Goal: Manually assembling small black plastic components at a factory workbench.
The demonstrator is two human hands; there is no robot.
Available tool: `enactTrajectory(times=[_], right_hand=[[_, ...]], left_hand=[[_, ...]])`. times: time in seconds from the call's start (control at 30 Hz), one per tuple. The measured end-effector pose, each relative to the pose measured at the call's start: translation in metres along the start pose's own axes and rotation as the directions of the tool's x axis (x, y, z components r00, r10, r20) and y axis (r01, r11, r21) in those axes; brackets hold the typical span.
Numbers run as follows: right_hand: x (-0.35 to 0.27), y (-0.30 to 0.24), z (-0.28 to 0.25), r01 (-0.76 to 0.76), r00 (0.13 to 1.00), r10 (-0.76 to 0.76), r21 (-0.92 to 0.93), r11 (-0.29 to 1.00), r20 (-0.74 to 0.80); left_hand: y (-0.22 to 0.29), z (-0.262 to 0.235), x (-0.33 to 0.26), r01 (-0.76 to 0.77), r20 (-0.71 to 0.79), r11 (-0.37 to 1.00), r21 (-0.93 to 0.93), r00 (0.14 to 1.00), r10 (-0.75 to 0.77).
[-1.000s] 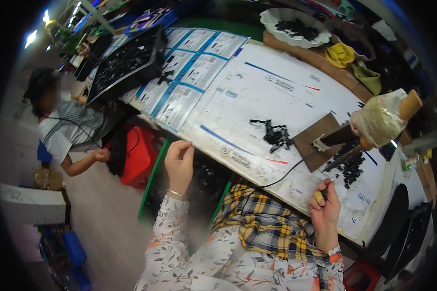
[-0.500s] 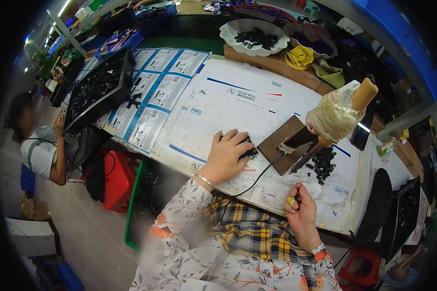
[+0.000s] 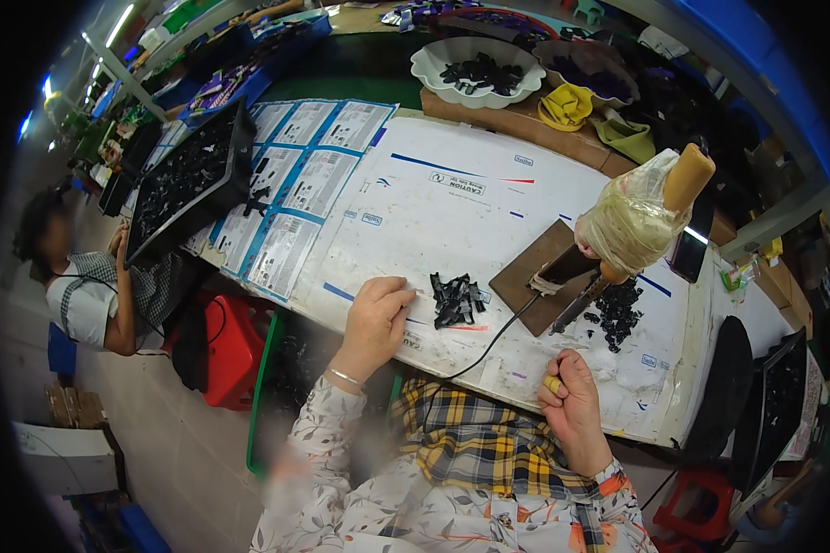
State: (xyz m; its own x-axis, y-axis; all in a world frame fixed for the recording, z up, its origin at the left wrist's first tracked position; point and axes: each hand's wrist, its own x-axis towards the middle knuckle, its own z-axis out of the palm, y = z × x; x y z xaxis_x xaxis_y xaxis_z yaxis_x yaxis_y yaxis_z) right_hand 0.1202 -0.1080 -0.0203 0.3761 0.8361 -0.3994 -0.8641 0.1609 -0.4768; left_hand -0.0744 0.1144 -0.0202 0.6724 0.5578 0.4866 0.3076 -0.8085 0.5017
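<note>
My left hand (image 3: 375, 324) hangs at the table's front edge, left of a pile of black plastic pieces (image 3: 456, 300). Its fingers are curled together; whatever they hold, if anything, is hidden. My right hand (image 3: 574, 394) is closed in a fist near the front edge, yellow tape round one finger, its contents out of sight. Beyond it a soldering-iron-like rod (image 3: 576, 306) slants down from a stand on a brown board (image 3: 523, 272). The stand carries a plastic-wrapped bundle (image 3: 629, 219) with a wooden handle. Small black parts (image 3: 616, 315) lie heaped beside the rod tip.
A black cable (image 3: 491, 346) runs from the stand over the front edge. Scalloped white bowls (image 3: 478, 100) and yellow cloth (image 3: 565, 107) stand at the back. On the left, a black tray (image 3: 194, 184) of parts rests on label sheets (image 3: 309, 180); a co-worker (image 3: 97, 286) sits beyond.
My left hand has lifted off the black pieces and drawn back to the left, uncovering the pile. The dark bits seen in my right hand are now hidden; that hand has barely moved.
</note>
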Motion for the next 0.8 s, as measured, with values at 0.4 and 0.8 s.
enactTrajectory(times=[0.4,0.8], right_hand=[[-0.005,0.003,0.006,0.023,1.000,-0.023,-0.018,1.000,-0.011],[-0.006,0.000,0.004,0.075,0.997,-0.074,-0.097,0.992,0.014]], left_hand=[[0.005,-0.023,-0.010,0.116,0.072,0.990,-0.078,0.991,-0.110],[0.009,-0.011,-0.007,0.024,0.068,1.000,0.000,0.997,-0.024]])
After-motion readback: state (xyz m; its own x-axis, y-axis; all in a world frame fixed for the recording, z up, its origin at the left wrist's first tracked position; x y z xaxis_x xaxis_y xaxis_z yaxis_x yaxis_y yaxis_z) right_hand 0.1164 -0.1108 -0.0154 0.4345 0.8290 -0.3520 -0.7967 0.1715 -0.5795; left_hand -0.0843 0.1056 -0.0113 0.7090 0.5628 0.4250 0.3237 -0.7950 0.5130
